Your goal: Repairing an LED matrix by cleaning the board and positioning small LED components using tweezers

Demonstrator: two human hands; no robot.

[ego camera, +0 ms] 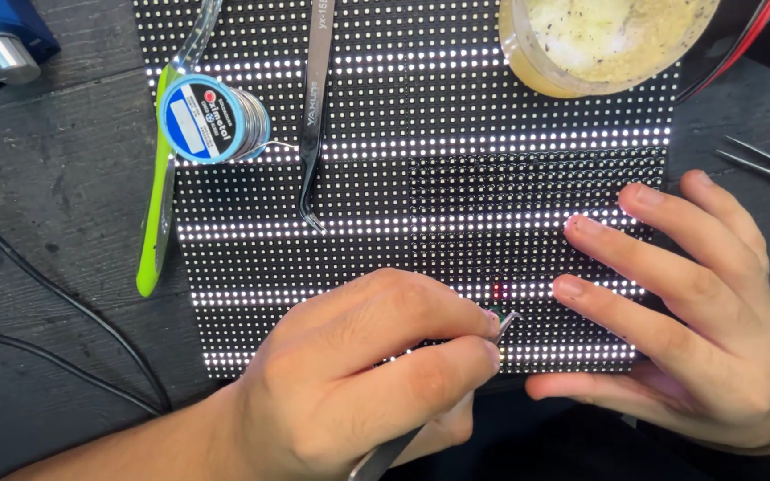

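Clearly the work is in its middle: the left hand [358, 383] pinches a pair of metal tweezers [421, 419] between thumb and forefinger, their tips resting on the lit panel [421, 178] of small lamps, just left of a single red dot [497, 290] that glows among the white rows. The grip is narrow and closed on the tool; something small and greenish shows at the tips, but whether a part is held there cannot be told. The right hand [688, 321] holds nothing: its fingers lie spread and flat on the panel's right side, seemingly to steady it. Most rows shine white in bands, yet a dark rectangular patch sits in the upper right part of the panel, and the red dot lies just below that patch, so I judge that the faulty spot has been found and is being worked on, while the dark patch is not yet put right. A solder spool [211, 118], a second pair of tweezers [315, 107] and a green-handled tool [158, 205] lie untouched on the panel's upper left, and a tub of yellowish paste [599, 40] stands at its top right edge.
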